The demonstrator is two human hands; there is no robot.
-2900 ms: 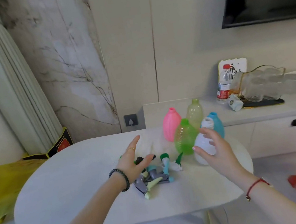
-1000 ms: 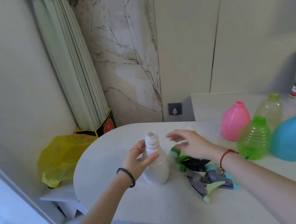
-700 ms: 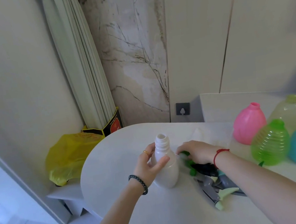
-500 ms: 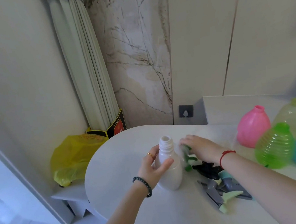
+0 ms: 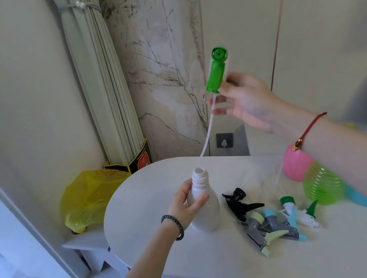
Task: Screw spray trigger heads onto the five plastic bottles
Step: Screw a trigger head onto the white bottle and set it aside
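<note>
Head | white bottle (image 5: 206,211) at table (image 5: 140,204) left end | green trigger head (image 5: 215,72) high above

The white bottle (image 5: 205,207) is plain, the green trigger head (image 5: 215,72) has a white tube (image 5: 205,135); the pink bottle (image 5: 294,167) and blue bottle (image 5: 359,199) are solid, the green bottle (image 5: 320,187) translucent and ribbed. On the pale grey table (image 5: 141,216) lie a black trigger head (image 5: 239,199), grey trigger heads (image 5: 262,229) with pale green and light blue parts, and a white trigger head (image 5: 301,215) collared green. The yellow bag (image 5: 86,198) is glossy, the marble (image 5: 162,70) cream with dark veins
</note>
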